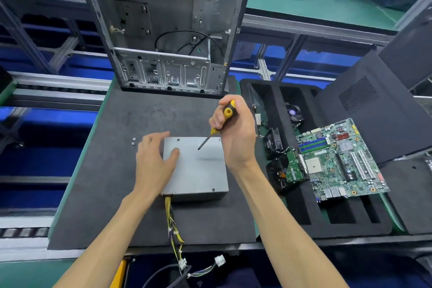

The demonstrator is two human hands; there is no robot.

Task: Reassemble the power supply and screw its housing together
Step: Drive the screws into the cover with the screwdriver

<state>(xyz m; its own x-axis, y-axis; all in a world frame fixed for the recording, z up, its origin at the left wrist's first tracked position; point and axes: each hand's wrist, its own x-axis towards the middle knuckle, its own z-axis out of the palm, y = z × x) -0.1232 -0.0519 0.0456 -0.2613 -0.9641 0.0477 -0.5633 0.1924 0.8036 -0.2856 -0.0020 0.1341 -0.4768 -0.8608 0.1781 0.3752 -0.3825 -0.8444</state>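
While the left hand (155, 159) presses flat on the closed grey metal power supply box (195, 167), some screws look seated. Beside the box, loose silver screws (133, 141) wait; the right hand (233, 133) grips a yellow-and-black screwdriver (218, 124).

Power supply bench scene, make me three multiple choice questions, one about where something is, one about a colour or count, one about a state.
1. Where do the loose screws lie?
A. On the mat left of the power supply
B. On the motherboard
C. Inside the computer case

2. What colours is the screwdriver handle?
A. Red and white
B. Yellow and black
C. All blue

3. What is the left hand doing?
A. Gripping the wire bundle
B. Holding a screw
C. Resting on the power supply's lid, fingers straight

Answers: 1 A, the small silver screws sit on the dark mat by the left hand's fingertips. 2 B, yellow and black show in the right hand. 3 C, the thumb and palm lie on the lid's left edge.
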